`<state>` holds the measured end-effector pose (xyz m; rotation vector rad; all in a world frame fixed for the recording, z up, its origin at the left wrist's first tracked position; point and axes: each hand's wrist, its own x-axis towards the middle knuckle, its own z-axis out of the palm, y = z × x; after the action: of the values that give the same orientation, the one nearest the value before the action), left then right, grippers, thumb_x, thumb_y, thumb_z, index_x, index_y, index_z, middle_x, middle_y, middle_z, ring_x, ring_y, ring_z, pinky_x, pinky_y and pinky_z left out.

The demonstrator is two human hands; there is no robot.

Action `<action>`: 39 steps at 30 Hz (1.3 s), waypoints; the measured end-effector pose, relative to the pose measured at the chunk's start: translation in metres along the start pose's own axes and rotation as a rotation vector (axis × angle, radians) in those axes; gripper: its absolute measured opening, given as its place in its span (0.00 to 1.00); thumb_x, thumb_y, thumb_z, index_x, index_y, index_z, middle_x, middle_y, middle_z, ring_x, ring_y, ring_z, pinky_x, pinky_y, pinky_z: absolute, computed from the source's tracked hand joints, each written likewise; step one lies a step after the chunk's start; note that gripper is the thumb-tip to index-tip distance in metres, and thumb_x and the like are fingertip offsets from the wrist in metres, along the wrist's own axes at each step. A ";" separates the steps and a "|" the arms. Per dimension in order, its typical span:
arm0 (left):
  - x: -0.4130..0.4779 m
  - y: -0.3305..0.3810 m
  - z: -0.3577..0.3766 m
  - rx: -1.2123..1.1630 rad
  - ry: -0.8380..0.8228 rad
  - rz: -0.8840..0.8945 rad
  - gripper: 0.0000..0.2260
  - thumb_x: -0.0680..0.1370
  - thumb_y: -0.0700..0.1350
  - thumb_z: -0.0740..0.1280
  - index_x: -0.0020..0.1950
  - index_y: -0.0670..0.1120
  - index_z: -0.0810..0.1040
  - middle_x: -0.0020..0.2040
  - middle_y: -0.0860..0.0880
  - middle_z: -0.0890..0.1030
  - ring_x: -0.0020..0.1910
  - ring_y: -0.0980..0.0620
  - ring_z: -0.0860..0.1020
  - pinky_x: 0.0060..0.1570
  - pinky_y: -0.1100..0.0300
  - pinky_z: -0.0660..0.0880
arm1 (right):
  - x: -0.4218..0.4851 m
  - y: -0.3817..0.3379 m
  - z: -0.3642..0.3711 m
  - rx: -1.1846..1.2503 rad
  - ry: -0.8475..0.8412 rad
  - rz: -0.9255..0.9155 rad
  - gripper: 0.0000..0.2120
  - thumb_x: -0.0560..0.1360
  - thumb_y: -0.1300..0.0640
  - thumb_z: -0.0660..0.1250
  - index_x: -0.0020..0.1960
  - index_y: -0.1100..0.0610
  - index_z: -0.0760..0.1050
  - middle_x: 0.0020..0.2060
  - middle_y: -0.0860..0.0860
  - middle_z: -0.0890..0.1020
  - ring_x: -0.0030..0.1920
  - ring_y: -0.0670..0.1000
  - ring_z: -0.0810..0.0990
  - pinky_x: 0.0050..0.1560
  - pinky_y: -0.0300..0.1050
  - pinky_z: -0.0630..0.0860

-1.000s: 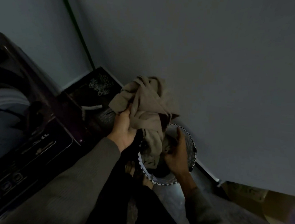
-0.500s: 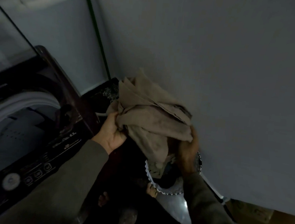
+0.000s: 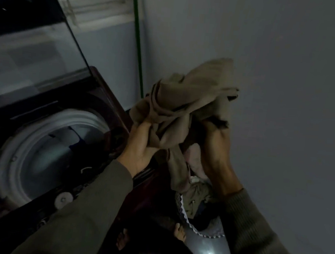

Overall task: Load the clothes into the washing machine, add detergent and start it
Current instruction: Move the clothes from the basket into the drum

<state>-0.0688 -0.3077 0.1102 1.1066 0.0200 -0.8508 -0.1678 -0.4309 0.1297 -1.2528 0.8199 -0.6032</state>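
basket (image 3: pixel 182 205) mostly hidden behind garment (image 3: pixel 184 106) and hands

I can't read any text here: the washing machine's control panel (image 3: pixel 71 191) is dark and blurred, and its markings by the dial (image 3: pixel 63 199) stay illegible.

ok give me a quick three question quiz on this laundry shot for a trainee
1. True or false: the washer lid is shut.
2. Which hands grip the tan garment? A) left only B) right only C) both
3. Fill in: the basket sits to the ____ of the washer, beside the wall.

Key:
1. False. The lid stands raised and the drum is exposed.
2. C. The left hand holds one side of the bundle and the right hand the other.
3. Right. More clothes are still in it.
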 end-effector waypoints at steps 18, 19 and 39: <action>-0.041 0.083 -0.114 -0.342 0.091 0.193 0.16 0.72 0.55 0.67 0.54 0.48 0.84 0.53 0.46 0.85 0.53 0.47 0.83 0.46 0.56 0.82 | -0.079 0.020 0.172 -0.580 -0.694 -0.584 0.11 0.71 0.66 0.68 0.54 0.63 0.78 0.46 0.56 0.84 0.47 0.51 0.82 0.45 0.46 0.78; -0.042 0.086 -0.124 -0.373 0.094 0.206 0.14 0.75 0.54 0.66 0.51 0.49 0.86 0.52 0.46 0.86 0.51 0.48 0.84 0.46 0.57 0.82 | -0.084 0.025 0.175 -0.485 -0.694 -0.518 0.15 0.73 0.67 0.68 0.59 0.61 0.78 0.51 0.54 0.84 0.52 0.50 0.82 0.52 0.43 0.79; -0.046 0.094 -0.267 -0.386 0.266 0.312 0.21 0.79 0.49 0.66 0.72 0.47 0.73 0.66 0.46 0.79 0.65 0.48 0.78 0.56 0.55 0.80 | -0.059 0.098 0.276 0.603 -0.590 0.477 0.37 0.73 0.41 0.71 0.71 0.65 0.70 0.67 0.65 0.74 0.70 0.64 0.72 0.75 0.62 0.61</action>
<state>0.0591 -0.0535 0.0735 0.8226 0.2188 -0.3938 0.0173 -0.2035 0.0751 -0.5879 0.3649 -0.0563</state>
